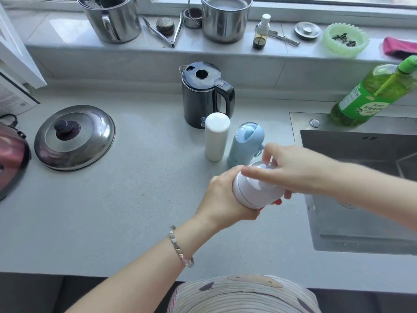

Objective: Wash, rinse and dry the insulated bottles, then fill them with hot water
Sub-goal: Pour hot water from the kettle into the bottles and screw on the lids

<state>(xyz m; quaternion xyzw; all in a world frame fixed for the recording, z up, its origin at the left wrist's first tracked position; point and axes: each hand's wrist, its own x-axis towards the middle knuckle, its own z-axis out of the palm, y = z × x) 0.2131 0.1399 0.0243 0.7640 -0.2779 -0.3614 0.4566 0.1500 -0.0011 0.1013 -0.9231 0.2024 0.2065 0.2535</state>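
A pale lilac bottle (250, 193) leans in the left hand (223, 199), the right hand (293, 168) gripping its top. Just beyond them a blue bottle (244, 143) and a white bottle (216, 136) stand upright.

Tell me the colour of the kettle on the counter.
The kettle is black; see the head view.

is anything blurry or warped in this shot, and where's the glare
Head view: the right hand and the held bottle are softly motion-blurred; the wide lens bows the counter edge and leans the green detergent bottle inward; bright daylight glares on the steel pot lid.
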